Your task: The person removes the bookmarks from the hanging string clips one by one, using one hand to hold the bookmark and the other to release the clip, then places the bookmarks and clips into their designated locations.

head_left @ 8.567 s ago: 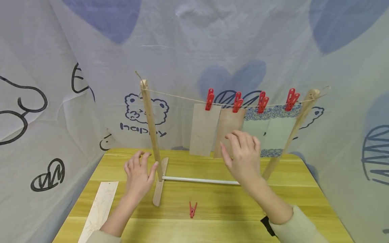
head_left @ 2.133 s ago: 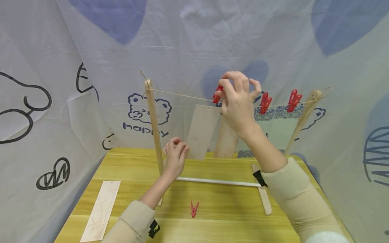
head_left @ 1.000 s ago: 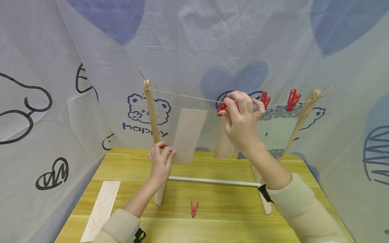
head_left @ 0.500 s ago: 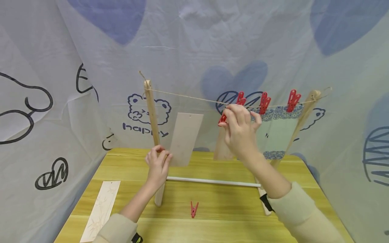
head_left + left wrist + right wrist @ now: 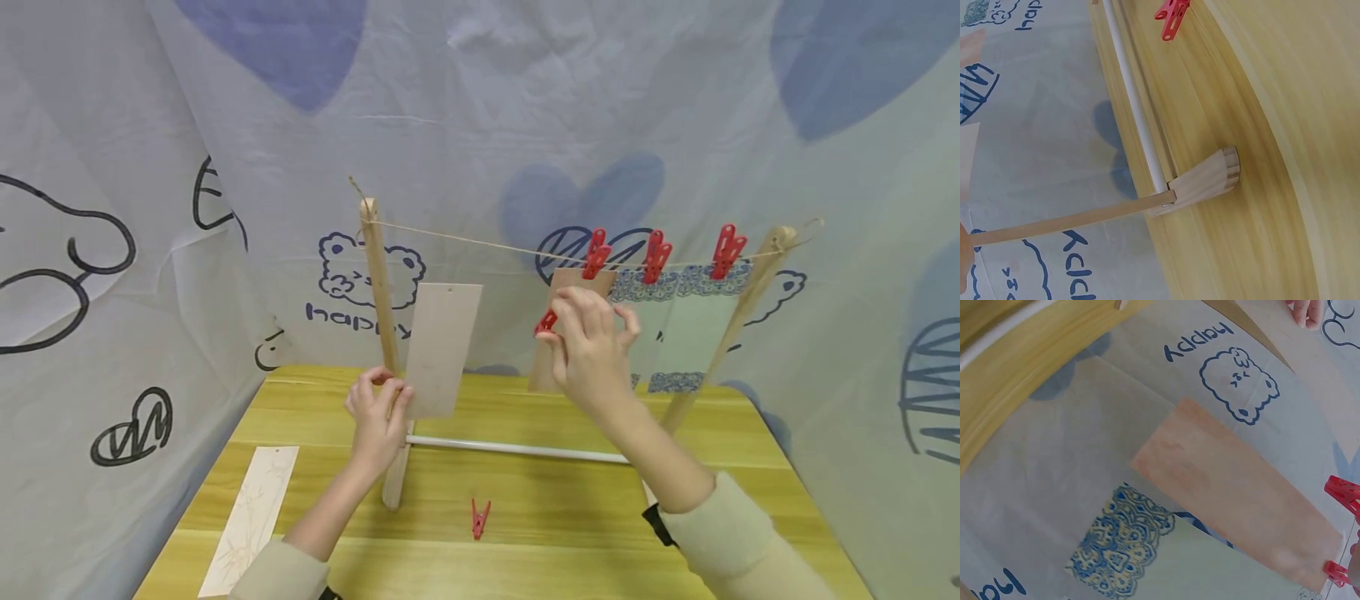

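My left hand (image 5: pixel 378 421) pinches a pale blank card (image 5: pixel 444 350) by its lower left edge, and the card stands off the string near the left post. A small hole shows at the card's top. Between thumb and fingers of my right hand (image 5: pixel 596 350) is a red clothespin (image 5: pixel 546 322), held below the string in front of a tan card (image 5: pixel 581 283). That tan card hangs from the string (image 5: pixel 465 239) by another red clothespin (image 5: pixel 596 254). In the right wrist view the held clothespin (image 5: pixel 1342 492) appears at the right edge, with the pale card (image 5: pixel 1319 375) above.
Two pale green cards with blue patterned borders (image 5: pixel 701 325) hang at right by red clothespins (image 5: pixel 726 252). Wooden posts (image 5: pixel 380 283) and a white rod (image 5: pixel 517 450) form the frame. On the table lie a loose red clothespin (image 5: pixel 478 518) and a bamboo-print card (image 5: pixel 251 517).
The leftmost clothespin and pale card have come off the string. The left hand has carried the card left and down; the right hand has lowered the clothespin from above the string.
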`<action>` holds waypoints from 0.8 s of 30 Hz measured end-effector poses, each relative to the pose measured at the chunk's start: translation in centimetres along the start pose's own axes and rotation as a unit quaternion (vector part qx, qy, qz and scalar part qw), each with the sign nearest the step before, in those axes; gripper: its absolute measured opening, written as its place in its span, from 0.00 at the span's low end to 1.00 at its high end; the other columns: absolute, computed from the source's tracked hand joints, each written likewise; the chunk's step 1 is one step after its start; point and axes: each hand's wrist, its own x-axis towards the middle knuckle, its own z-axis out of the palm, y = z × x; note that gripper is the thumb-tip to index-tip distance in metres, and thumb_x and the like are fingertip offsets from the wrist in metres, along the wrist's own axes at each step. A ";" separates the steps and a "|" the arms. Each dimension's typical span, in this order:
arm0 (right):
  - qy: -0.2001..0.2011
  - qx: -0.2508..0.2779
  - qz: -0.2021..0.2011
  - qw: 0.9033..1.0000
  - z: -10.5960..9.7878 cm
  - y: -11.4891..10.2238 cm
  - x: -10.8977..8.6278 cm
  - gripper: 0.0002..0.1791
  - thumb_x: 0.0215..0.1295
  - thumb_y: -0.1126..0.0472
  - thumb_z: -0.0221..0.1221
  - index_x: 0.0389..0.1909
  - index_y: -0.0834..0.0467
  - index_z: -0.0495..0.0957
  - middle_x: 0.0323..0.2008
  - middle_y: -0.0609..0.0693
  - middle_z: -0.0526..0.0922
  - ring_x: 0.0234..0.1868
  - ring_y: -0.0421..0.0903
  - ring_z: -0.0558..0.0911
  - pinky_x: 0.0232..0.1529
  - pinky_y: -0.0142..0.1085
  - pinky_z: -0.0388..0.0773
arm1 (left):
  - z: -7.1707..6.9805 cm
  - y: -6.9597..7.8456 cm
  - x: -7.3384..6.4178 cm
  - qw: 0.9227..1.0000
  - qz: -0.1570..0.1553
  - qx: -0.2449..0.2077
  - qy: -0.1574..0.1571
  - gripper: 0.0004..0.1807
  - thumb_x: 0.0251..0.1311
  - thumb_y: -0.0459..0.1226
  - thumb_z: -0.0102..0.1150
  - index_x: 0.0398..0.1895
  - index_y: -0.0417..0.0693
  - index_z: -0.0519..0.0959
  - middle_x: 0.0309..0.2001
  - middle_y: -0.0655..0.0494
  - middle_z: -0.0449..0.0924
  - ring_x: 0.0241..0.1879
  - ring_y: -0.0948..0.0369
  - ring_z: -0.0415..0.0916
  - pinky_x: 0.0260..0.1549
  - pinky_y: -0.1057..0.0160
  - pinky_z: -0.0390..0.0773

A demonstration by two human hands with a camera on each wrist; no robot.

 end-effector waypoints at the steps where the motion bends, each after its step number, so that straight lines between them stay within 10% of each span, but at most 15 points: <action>1: -0.003 -0.001 0.002 1.000 0.1 0.0 -0.2 0.19 0.66 0.49 0.47 0.43 0.63 0.71 0.50 0.56 0.70 0.52 0.54 0.66 0.48 0.58 0.49 | -0.1 -0.1 -0.1 1.000 -0.001 0.001 0.001 0.20 0.65 0.47 0.44 0.28 0.38 0.72 0.41 0.39 0.63 0.41 0.46 0.58 0.47 0.44 0.48; 24: -0.040 0.001 0.017 0.999 1.2 -0.6 -4.5 0.26 0.69 0.43 0.41 0.41 0.63 0.72 0.49 0.56 0.70 0.51 0.53 0.67 0.46 0.59 0.54 | -2.2 -0.8 -2.5 1.000 -0.021 0.004 0.006 0.16 0.65 0.42 0.47 0.27 0.38 0.72 0.41 0.39 0.62 0.41 0.48 0.56 0.44 0.44 0.47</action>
